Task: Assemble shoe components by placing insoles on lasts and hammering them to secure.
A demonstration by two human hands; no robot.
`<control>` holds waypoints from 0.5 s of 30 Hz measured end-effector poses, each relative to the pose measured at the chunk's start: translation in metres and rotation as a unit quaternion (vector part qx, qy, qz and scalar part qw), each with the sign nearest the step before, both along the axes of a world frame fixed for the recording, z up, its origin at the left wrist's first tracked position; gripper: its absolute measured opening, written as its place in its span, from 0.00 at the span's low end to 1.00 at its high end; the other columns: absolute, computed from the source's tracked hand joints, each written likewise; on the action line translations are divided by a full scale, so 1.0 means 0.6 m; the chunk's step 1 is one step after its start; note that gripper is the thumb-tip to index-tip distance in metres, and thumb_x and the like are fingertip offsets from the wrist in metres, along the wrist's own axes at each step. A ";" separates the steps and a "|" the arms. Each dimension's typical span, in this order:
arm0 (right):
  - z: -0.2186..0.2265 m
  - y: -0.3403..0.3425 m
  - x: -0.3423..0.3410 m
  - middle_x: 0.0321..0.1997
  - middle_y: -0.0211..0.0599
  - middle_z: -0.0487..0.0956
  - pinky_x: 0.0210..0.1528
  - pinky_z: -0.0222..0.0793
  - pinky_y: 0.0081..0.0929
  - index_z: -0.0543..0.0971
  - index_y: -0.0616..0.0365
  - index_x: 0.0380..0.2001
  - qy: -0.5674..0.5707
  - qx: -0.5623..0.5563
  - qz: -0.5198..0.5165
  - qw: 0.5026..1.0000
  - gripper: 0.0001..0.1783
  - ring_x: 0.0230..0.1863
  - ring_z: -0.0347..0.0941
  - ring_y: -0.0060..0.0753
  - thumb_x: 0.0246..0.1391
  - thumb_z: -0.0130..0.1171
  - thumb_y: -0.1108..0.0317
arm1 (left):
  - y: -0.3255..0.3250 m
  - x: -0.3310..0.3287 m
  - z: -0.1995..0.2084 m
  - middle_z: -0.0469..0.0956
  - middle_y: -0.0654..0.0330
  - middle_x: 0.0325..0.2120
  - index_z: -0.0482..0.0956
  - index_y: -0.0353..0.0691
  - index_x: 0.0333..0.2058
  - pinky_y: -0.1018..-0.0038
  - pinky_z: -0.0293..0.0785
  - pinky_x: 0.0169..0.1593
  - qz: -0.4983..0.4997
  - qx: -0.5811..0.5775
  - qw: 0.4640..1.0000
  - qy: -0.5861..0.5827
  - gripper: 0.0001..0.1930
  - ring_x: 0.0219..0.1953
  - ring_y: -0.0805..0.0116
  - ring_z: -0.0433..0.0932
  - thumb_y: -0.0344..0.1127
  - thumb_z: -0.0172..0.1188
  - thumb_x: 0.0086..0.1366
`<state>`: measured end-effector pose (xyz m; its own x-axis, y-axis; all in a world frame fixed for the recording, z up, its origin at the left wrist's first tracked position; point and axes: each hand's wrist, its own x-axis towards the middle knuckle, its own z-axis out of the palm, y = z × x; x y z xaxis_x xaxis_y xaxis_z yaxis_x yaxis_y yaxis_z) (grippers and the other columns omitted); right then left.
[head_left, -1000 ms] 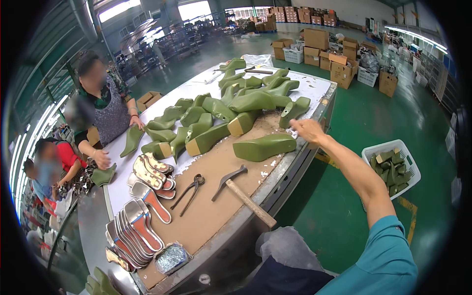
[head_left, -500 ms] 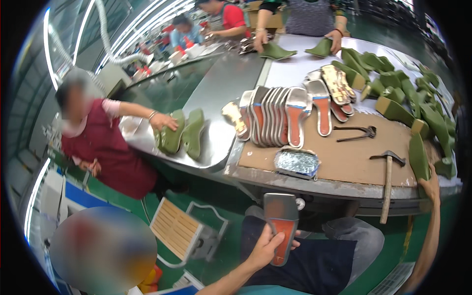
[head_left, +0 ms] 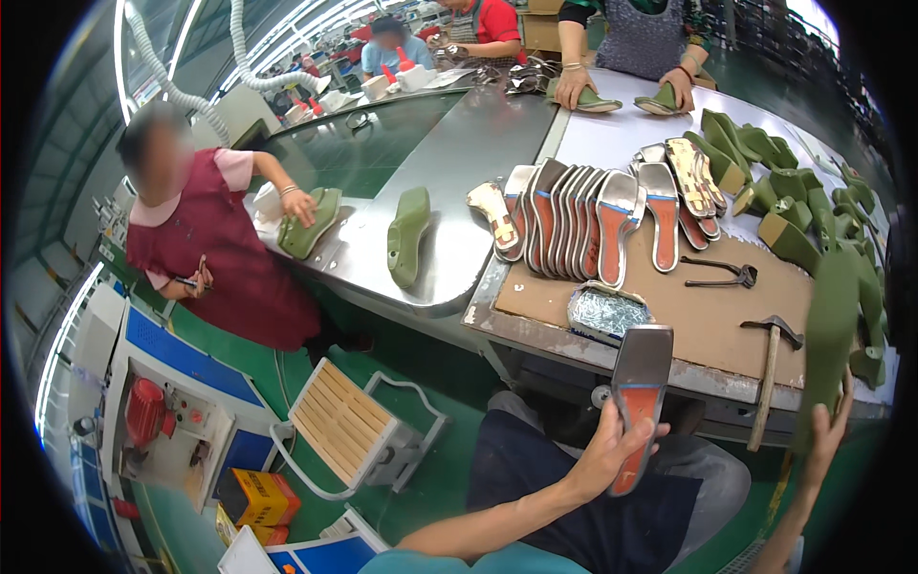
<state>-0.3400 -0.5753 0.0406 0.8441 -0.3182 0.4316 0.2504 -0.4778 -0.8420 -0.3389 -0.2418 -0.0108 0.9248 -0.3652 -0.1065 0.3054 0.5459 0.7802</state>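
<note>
My left hand (head_left: 609,452) is closed around the lower part of a shoe insole (head_left: 643,356), grey at its broad end and reddish-brown below, held upright over my lap. At the right, my right hand (head_left: 824,435) grips the lower end of a green shoe last (head_left: 830,330). This last stands tall and slightly blurred in front of the heap of other green lasts (head_left: 792,239). A row of similar insoles (head_left: 574,225) stands on the brown board (head_left: 712,306), beyond my left hand. Nearest my right hand on the bench lies a hammer (head_left: 768,373), its handle over the edge.
Pincers (head_left: 722,275) and a foil-covered block (head_left: 609,311) lie on the board. A co-worker in a maroon apron (head_left: 225,239) touches one last; another last (head_left: 408,236) lies on the metal table. Another person opposite holds two lasts. A slatted stool (head_left: 339,411) stands left.
My left hand has moved right with the insole. My right hand has brought the last up and nearer. The co-worker's two lasts have come apart, and my view has shifted.
</note>
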 end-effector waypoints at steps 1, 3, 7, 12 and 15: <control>0.020 0.066 -0.002 0.63 0.44 0.63 0.63 0.54 0.35 0.58 0.60 0.65 0.004 -0.055 -0.022 0.998 0.43 0.62 0.61 0.39 0.49 0.58 0.51 | -0.011 0.006 0.000 0.60 0.53 0.57 0.44 0.40 0.62 0.64 0.68 0.57 -0.001 0.005 1.000 0.001 0.31 0.58 0.59 0.68 0.47 0.48 0.70; 0.024 0.192 -0.008 0.62 0.50 0.63 0.64 0.53 0.40 0.59 0.63 0.63 -0.029 -0.162 -0.019 0.986 0.46 0.63 0.59 0.47 0.44 0.65 0.54 | -0.024 0.017 -0.001 0.60 0.53 0.59 0.44 0.41 0.63 0.62 0.64 0.60 0.048 -0.170 0.983 -0.046 0.34 0.60 0.57 0.65 0.53 0.48 0.69; -0.011 0.319 -0.016 0.49 0.52 0.74 0.48 0.69 0.44 0.66 0.61 0.54 -0.155 -0.208 0.260 0.930 0.39 0.45 0.73 0.50 0.41 0.72 0.57 | 0.009 0.024 0.053 0.66 0.52 0.53 0.56 0.39 0.60 0.61 0.68 0.57 0.138 -0.262 0.955 0.028 0.37 0.54 0.56 0.70 0.62 0.49 0.63; -0.036 0.340 -0.025 0.57 0.52 0.65 0.56 0.64 0.38 0.61 0.66 0.57 0.131 0.161 0.320 0.925 0.40 0.55 0.68 0.45 0.54 0.59 0.44 | 0.063 0.022 0.039 0.68 0.49 0.53 0.61 0.32 0.58 0.60 0.72 0.53 0.158 -0.257 0.951 0.065 0.37 0.50 0.55 0.72 0.59 0.46 0.61; -0.065 0.340 -0.023 0.58 0.47 0.64 0.61 0.57 0.35 0.51 0.65 0.62 0.268 0.327 0.433 0.796 0.46 0.59 0.62 0.34 0.53 0.62 0.48 | 0.045 0.030 0.056 0.68 0.49 0.53 0.61 0.32 0.58 0.59 0.71 0.53 0.111 -0.323 0.940 0.021 0.36 0.52 0.56 0.71 0.58 0.45 0.61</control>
